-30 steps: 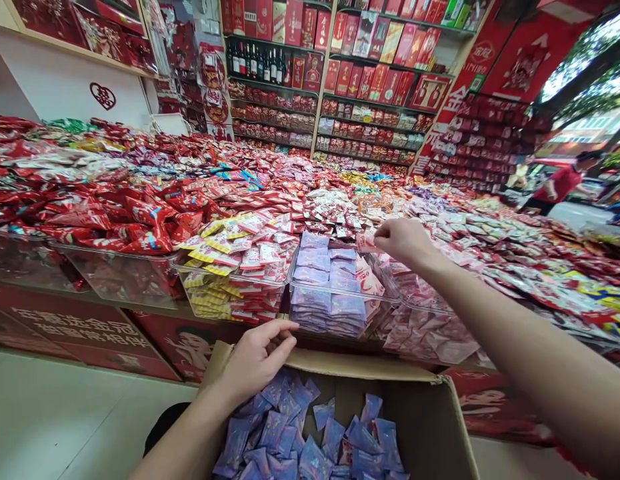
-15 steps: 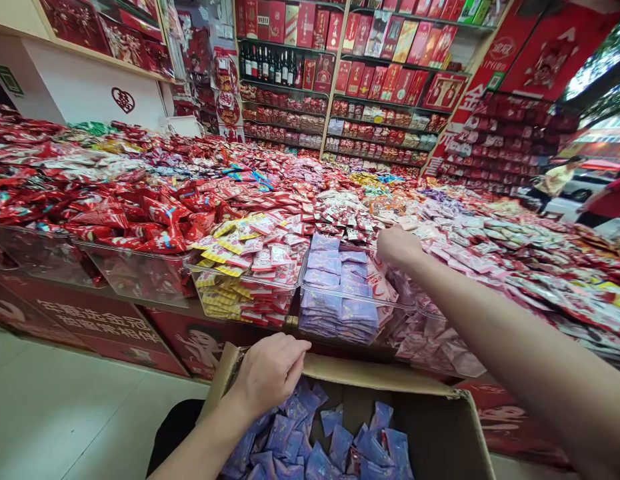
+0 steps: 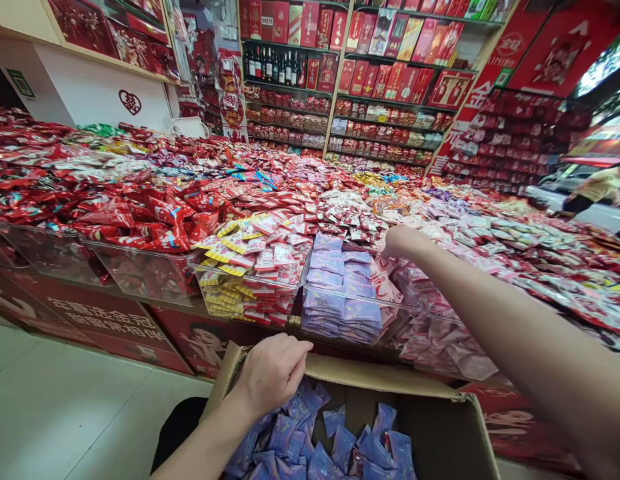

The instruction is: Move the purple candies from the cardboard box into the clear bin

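Observation:
My left hand (image 3: 276,368) is closed over the far left rim of an open cardboard box (image 3: 385,377), fingers curled down out of sight. Inside the box lie loose purple candy packets (image 3: 343,445). Beyond it, a clear plastic tray holds neat stacks of lighter purple packets (image 3: 324,283), with pink packets (image 3: 387,293) along its right side. My right hand (image 3: 401,243) reaches to the back right of that tray, just above the pink packets. Its fingers bend downward and their tips are mostly hidden, so what they hold cannot be seen.
Left of the purple stacks is a tray of yellow and red-white packets (image 3: 255,267), then trays of shiny red packets (image 3: 150,227). Pink and white packets (image 3: 490,253) spread to the right. Shelves with red boxes and bottles (image 3: 273,65) stand behind. A person (image 3: 595,189) is at far right.
My right hand has shifted slightly right and stays low at the tray's back edge. The left hand keeps its place on the box. The view has turned slightly; the person outside appears farther right.

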Motion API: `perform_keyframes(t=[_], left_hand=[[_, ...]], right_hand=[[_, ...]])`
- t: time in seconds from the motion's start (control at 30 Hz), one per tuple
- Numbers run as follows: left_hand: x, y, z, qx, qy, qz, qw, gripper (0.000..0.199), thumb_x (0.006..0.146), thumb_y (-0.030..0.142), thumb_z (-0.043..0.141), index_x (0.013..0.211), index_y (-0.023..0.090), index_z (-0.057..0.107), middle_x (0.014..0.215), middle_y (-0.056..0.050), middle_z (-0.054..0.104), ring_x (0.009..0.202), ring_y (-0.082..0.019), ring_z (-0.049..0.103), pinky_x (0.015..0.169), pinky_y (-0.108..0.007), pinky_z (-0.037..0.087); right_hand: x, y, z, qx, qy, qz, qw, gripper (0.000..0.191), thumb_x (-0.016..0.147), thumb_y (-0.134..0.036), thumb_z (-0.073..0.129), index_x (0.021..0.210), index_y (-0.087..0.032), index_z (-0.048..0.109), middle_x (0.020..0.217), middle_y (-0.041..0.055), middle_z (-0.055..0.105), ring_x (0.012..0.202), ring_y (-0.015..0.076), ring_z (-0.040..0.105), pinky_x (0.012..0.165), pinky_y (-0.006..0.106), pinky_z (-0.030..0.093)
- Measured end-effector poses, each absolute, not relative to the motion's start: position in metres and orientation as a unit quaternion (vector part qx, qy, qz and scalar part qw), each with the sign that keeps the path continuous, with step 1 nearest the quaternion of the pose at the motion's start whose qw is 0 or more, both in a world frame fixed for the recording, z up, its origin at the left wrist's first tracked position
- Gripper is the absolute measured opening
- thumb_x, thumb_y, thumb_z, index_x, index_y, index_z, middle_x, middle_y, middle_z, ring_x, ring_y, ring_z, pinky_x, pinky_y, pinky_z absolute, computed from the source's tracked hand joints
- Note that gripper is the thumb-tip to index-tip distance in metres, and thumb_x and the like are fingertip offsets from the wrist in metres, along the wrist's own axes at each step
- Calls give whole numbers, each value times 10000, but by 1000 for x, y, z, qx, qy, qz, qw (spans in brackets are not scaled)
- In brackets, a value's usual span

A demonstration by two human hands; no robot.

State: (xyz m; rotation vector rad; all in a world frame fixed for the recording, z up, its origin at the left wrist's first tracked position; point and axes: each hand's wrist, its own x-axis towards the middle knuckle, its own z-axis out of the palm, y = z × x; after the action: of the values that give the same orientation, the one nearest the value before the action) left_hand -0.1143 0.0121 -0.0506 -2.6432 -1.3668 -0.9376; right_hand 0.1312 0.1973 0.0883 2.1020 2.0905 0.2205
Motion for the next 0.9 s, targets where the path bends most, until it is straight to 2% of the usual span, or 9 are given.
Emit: perform_keyframes(t=[0.17,0.3,0.37,0.43,0.53,0.63,0.73,0.8,0.9], left_hand=[[-115,13,-53,-851,-435,-292,16,223,783,145,418,939,178,573,707,-33,603,675,-148,539,631,-265,414],[-115,14,-55,-850,-429,-303,32,210,777,143,428,924,177,575,695,-27,599,655,-146,528,614,-269,408],[-115,14,-56,-851,-430,-300,37,208,773,142,434,923,177,574,690,-26,599,649,-147,525,609,-272,405],[-115,14,-57,-853,-429,-295,41,213,768,143,440,931,179,573,679,-24,597,644,-149,526,601,-271,403],[-114,14,-57,-854,-430,-289,46,218,765,144,443,934,179,576,670,-22,596,641,-148,529,598,-268,404],[-113,14,-56,-852,-432,-291,45,214,769,147,441,926,175,583,673,-25,600,640,-144,532,608,-266,407],[-112,14,-56,-851,-431,-296,44,219,773,149,437,933,175,585,679,-30,604,641,-141,535,617,-264,405],[-112,13,-56,-853,-429,-292,45,222,774,150,436,939,174,583,677,-31,604,642,-143,534,619,-264,403],[-111,11,-57,-857,-430,-278,52,220,774,153,438,939,169,582,678,-31,607,645,-150,532,620,-269,398]], right_hand=[[133,180,102,724,679,120,-19,272,688,-304,531,835,-106,644,824,169,621,760,244,581,570,301,409],[138,153,116,699,698,128,-91,205,688,-293,513,714,-134,638,732,119,622,678,216,562,535,288,377],[134,117,116,648,747,65,-130,202,700,-309,498,658,-155,621,648,70,609,598,171,538,510,261,361],[125,68,100,554,818,-85,-132,179,715,-283,480,643,-179,607,574,14,590,520,122,509,486,225,356],[107,-3,37,382,856,-348,-2,189,689,-134,472,739,-218,634,686,-21,643,588,101,557,526,179,387],[95,-35,-57,413,825,-369,111,341,574,-131,608,907,-195,642,888,68,647,803,209,587,631,240,426],[89,-36,-139,552,763,-332,61,723,504,-117,644,1202,-144,453,1228,158,445,1113,285,416,856,313,363],[84,-38,-174,575,727,-374,28,885,474,-154,674,1287,-145,324,1300,155,351,1164,268,359,909,308,321],[74,-53,-201,564,706,-426,35,971,456,-162,679,1322,-155,240,1281,149,382,1151,264,374,895,321,328]])
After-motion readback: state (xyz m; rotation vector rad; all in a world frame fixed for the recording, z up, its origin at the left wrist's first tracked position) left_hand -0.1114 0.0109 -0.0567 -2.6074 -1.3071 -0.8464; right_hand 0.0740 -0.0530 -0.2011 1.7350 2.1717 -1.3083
